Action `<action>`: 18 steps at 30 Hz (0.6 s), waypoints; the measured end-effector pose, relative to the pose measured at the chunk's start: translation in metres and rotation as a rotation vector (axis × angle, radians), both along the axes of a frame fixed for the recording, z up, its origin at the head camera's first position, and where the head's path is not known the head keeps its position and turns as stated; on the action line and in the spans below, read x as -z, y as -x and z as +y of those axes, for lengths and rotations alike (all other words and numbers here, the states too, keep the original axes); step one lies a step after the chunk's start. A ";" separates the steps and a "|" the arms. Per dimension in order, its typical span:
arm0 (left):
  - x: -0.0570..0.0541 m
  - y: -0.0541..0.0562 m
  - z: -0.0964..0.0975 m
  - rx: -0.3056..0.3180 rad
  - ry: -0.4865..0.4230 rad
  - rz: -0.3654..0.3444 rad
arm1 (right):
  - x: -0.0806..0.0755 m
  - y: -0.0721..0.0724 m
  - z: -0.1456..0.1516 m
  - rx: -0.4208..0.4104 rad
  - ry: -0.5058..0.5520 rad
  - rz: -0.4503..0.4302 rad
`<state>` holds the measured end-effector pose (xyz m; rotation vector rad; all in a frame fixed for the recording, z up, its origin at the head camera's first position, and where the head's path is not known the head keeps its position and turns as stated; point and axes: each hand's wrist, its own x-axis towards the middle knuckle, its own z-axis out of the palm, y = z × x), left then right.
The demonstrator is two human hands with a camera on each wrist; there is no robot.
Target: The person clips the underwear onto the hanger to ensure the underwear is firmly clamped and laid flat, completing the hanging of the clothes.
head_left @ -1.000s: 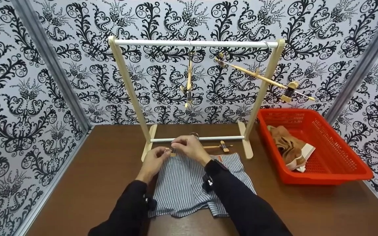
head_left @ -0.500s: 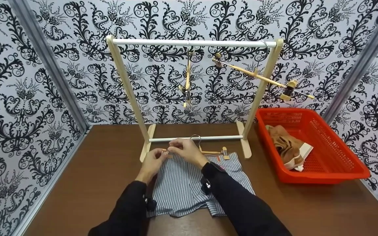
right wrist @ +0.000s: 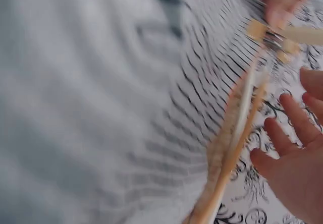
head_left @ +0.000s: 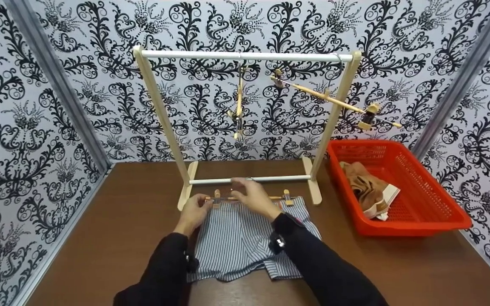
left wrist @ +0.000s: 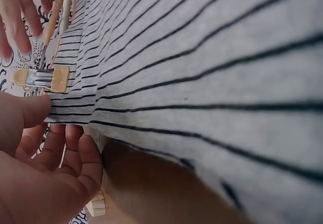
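Pinching shorts (head_left: 226,242), left grip (head_left: 193,214) at waist corner

We had even, fairly bright light. In front of the pale, dark-striped cloth shorts (head_left: 232,242), soft glare whitened the smooth brown tabletop (head_left: 234,294); along their edge, the left wrist view showed deep shadow. In the right wrist view, we found them badly blurred.

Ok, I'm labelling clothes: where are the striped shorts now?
In the head view, the striped shorts lie on the table before the rack, left of the red basket, the left hand at one corner.
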<state>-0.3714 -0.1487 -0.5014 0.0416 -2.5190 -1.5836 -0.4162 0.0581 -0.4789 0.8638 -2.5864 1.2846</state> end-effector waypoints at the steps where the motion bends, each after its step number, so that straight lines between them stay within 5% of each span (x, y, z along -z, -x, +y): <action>1: 0.000 -0.001 0.000 -0.002 0.013 -0.005 | -0.002 -0.001 0.007 0.030 0.008 -0.018; 9: -0.005 -0.003 0.001 0.012 0.051 -0.004 | -0.016 -0.005 0.073 0.195 0.142 -0.105; 14: -0.009 0.001 0.004 0.001 0.105 0.099 | -0.020 -0.014 0.107 0.255 0.230 -0.062; 18: -0.015 0.004 0.012 -0.028 0.243 0.211 | -0.019 -0.022 0.126 0.316 0.242 -0.069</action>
